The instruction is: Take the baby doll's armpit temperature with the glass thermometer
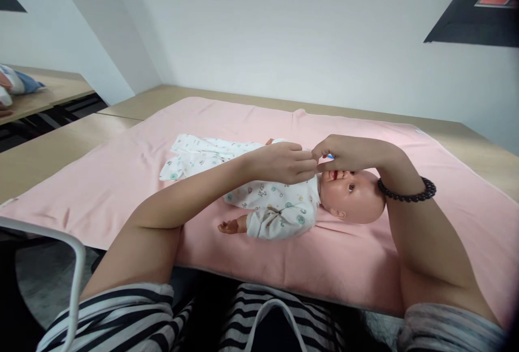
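Observation:
A bald baby doll [360, 196] lies on its back, its head towards the right. It wears a white long-sleeved baby outfit [284, 200] with small green and coloured prints; the leg part stretches flat to the left. Over the chest, my left hand [286, 163] has its fingers curled together at the neckline. My right hand [351, 152] reaches over the doll's face, wrist bent, and its pinched fingertips meet the left ones at the collar. The bit of cloth between the fingertips is mostly hidden. A small blue spot shows under the right fingers.
A pink cloth [251, 254] covers most of the wooden table [121, 104], which stands against a white wall. Farther left, another table [65, 90] bears a partly visible doll with blue and white cloth [24, 82]. A white curved bar [77, 265] rises at the lower left.

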{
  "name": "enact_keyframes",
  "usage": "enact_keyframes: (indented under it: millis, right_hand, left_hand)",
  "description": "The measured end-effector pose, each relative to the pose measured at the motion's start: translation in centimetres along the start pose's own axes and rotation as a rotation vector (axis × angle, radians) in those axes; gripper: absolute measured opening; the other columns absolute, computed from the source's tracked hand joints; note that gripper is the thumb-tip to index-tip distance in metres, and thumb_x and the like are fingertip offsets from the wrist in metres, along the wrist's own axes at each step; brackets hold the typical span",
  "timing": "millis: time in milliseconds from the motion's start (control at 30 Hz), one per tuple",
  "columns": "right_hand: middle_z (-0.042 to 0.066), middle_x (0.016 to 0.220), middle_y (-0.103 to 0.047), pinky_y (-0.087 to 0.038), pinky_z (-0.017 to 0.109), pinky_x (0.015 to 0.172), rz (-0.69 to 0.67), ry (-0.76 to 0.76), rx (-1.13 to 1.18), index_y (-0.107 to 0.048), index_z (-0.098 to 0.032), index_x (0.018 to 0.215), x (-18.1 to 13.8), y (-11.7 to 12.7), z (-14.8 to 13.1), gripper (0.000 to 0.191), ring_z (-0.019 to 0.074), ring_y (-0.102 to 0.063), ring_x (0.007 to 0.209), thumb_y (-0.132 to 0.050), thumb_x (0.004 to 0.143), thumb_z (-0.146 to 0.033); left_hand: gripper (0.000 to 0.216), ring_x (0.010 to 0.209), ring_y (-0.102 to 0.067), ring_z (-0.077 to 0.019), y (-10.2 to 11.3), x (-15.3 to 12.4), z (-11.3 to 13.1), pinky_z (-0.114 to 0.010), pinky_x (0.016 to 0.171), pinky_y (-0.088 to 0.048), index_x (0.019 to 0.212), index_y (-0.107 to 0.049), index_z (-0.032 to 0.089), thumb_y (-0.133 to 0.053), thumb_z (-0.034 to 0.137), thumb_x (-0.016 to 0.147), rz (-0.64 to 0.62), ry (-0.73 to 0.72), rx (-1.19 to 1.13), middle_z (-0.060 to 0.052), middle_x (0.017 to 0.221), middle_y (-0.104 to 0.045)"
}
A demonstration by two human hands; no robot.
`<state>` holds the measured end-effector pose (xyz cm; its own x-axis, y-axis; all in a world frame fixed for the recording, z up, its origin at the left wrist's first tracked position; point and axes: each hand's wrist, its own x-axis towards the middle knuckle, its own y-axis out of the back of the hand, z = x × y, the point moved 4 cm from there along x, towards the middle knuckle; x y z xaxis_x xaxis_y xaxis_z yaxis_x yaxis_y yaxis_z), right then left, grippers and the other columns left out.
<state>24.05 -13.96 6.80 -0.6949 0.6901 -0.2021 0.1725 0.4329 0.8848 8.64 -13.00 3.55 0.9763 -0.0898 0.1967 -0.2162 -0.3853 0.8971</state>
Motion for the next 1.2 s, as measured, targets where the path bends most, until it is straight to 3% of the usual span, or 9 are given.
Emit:
enact_keyframes:
  millis: [267, 433, 533, 633, 833, 1200]
  right_hand:
    - [-0.002, 0.076, -0.067, -0.038, 0.027, 0.058, 0.033, -0.066, -0.027, -0.071, -0.023, 0.085, -0.4, 0.5, 0.4, 0.016, 0.0138, -0.055, 0.064, -0.055, 0.084, -0.025]
    - [-0.001, 0.097, -0.074, -0.046, 0.028, 0.066, 0.087, -0.108, -0.037, -0.076, -0.027, 0.101, -0.6, 0.7, 1.1, 0.024, 0.0173, -0.066, 0.079, -0.058, 0.086, -0.032]
    - [-0.001, 0.101, -0.075, -0.048, 0.029, 0.069, 0.103, -0.131, -0.057, -0.076, -0.028, 0.105, -0.6, 0.7, 1.4, 0.026, 0.0187, -0.067, 0.083, -0.058, 0.087, -0.033]
    - [0.0, 0.101, -0.075, -0.046, 0.029, 0.067, 0.116, -0.126, -0.076, -0.076, -0.029, 0.104, -0.5, 0.7, 1.4, 0.026, 0.0199, -0.067, 0.083, -0.058, 0.087, -0.035]
    - [0.0, 0.087, -0.074, -0.043, 0.032, 0.065, 0.16, -0.118, -0.107, -0.077, -0.033, 0.101, -0.5, 0.7, 1.3, 0.025, 0.0217, -0.065, 0.077, -0.059, 0.086, -0.043]
    - [0.0, 0.094, -0.075, -0.044, 0.031, 0.065, 0.136, -0.144, -0.14, -0.076, -0.03, 0.104, -0.4, 0.4, 1.0, 0.026, 0.0206, -0.066, 0.078, -0.058, 0.087, -0.037]
  left_hand:
    - [0.031, 0.078, -0.056, -0.0163, 1.7, -0.1, 0.3, -0.033, 0.064, -0.035, 0.086, -0.063, 0.022, -0.039, 0.008, 0.097, 0.042, 0.038, -0.044, -0.005, 0.089, -0.065]
    - [0.011, 0.086, -0.059, -0.0197, 2.4, -1.0, -0.6, -0.032, 0.061, -0.035, 0.096, -0.064, 0.021, -0.055, 0.024, 0.093, -0.071, 0.122, -0.049, -0.007, 0.095, -0.067]
    - [0.008, 0.076, -0.058, -0.0191, 2.0, -1.6, -1.8, -0.031, 0.058, -0.031, 0.089, -0.062, 0.02, -0.056, 0.025, 0.092, -0.169, 0.21, -0.1, -0.006, 0.085, -0.066]
    - [0.009, 0.064, -0.054, -0.0169, 1.5, -2.1, -2.5, -0.031, 0.057, -0.03, 0.082, -0.06, 0.021, -0.055, 0.023, 0.09, -0.241, 0.243, -0.221, -0.004, 0.078, -0.066]
    - [0.007, 0.064, -0.055, -0.0174, 2.1, -2.4, -2.5, -0.032, 0.062, -0.036, 0.081, -0.061, 0.022, -0.056, 0.022, 0.085, -0.232, 0.302, -0.36, -0.004, 0.079, -0.068]
    - [0.016, 0.055, -0.046, -0.0142, 1.2, -2.0, -2.0, -0.03, 0.054, -0.031, 0.069, -0.056, 0.022, -0.053, 0.018, 0.084, -0.289, 0.298, -0.256, -0.003, 0.068, -0.063]
